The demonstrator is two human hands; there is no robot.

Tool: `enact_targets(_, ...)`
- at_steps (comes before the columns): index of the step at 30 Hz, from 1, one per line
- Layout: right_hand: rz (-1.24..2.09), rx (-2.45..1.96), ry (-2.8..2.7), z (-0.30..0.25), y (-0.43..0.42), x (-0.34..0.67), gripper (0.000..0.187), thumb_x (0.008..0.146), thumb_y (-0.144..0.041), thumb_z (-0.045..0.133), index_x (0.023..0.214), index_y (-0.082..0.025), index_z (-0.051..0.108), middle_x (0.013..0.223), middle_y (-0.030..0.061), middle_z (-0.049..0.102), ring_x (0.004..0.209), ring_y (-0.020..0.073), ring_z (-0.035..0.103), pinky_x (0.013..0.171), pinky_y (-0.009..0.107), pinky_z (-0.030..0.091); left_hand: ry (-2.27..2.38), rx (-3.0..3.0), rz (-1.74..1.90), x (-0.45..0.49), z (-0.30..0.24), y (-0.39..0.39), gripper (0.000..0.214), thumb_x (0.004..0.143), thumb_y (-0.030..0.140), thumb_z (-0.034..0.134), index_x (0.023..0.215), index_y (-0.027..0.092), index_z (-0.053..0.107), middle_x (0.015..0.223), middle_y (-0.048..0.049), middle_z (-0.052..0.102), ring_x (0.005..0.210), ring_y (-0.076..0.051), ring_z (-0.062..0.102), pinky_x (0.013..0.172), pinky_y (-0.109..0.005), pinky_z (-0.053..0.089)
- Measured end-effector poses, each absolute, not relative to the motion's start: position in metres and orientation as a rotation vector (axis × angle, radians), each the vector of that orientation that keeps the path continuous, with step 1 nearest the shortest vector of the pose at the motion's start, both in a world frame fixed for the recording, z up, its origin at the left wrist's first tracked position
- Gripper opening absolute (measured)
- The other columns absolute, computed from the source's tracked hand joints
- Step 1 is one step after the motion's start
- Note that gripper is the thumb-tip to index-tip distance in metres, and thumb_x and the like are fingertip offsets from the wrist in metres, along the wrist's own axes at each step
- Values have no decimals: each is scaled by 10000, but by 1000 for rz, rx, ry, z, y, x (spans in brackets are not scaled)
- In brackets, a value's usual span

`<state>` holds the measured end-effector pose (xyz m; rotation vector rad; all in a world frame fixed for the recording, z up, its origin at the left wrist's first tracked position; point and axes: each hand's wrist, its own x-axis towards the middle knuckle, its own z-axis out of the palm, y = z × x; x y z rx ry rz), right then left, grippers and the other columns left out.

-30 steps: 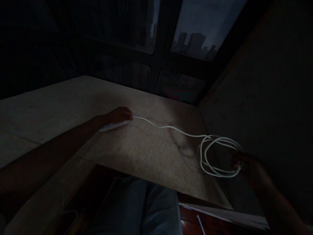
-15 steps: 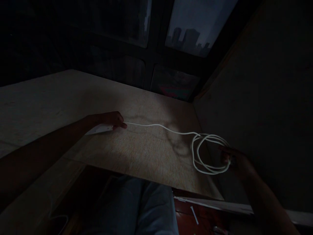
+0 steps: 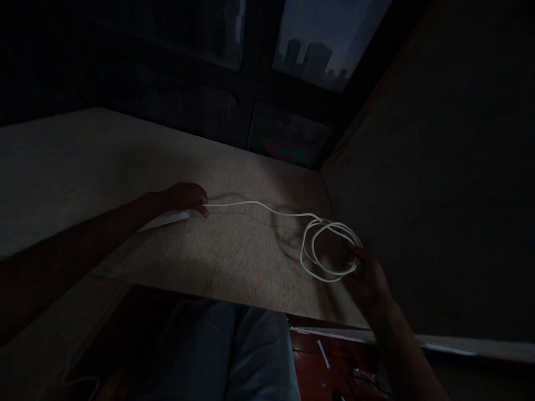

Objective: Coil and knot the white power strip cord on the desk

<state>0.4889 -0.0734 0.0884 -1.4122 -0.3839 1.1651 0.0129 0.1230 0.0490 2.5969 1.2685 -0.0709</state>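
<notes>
A white cord (image 3: 288, 214) runs from my left hand across to a loose coil of several loops on the right. My right hand (image 3: 363, 273) is closed around the right side of that coil, holding it up above the ledge. At the other end, my left hand (image 3: 188, 199) pinches the straight stretch of cord between thumb and fingers. Under my left wrist lies a flat white object (image 3: 167, 220), mostly covered by the forearm; its kind I cannot make out.
The scene is dim. A pale stone-patterned ledge (image 3: 234, 262) spans the middle, with dark-framed windows (image 3: 317, 44) behind it and a wall (image 3: 438, 195) at right. My legs (image 3: 251, 351) are below its front edge. On the reddish floor (image 3: 307, 362) lies a thin white strip (image 3: 323, 354).
My right hand has moved left with the coil, toward my left hand. My left hand still pinches the cord. The whole view has shifted slightly.
</notes>
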Motion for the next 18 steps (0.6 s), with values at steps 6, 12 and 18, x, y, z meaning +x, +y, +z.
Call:
enact_targets(6, 1133, -1240, -93, 77, -88, 457, 216, 592, -127, 690, 720, -157, 519, 459, -85, 451, 390, 54, 451, 395, 158, 396, 1187, 2746, -266, 27, 36, 130, 333, 828, 522, 597, 793, 216, 723, 886, -75, 696, 932, -233, 593, 846, -308, 347)
enact_targets(12, 1114, -1129, -46, 60, -105, 440, 252, 611, -142, 699, 723, -174, 476, 466, -102, 458, 422, 49, 490, 457, 155, 440, 1261, 2842, -171, 39, 19, 123, 263, 901, 285, 473, 910, 184, 716, 1045, -115, 694, 1025, -265, 596, 897, -397, 343)
enact_targets(18, 1126, -1076, 147, 53, -123, 427, 248, 597, -128, 702, 803, -169, 569, 487, -93, 495, 459, 59, 523, 489, 164, 463, 1317, 2898, 93, 38, 7, 112, 261, 911, 253, 433, 966, 153, 668, 1112, -139, 662, 1093, -290, 561, 1012, -527, 258)
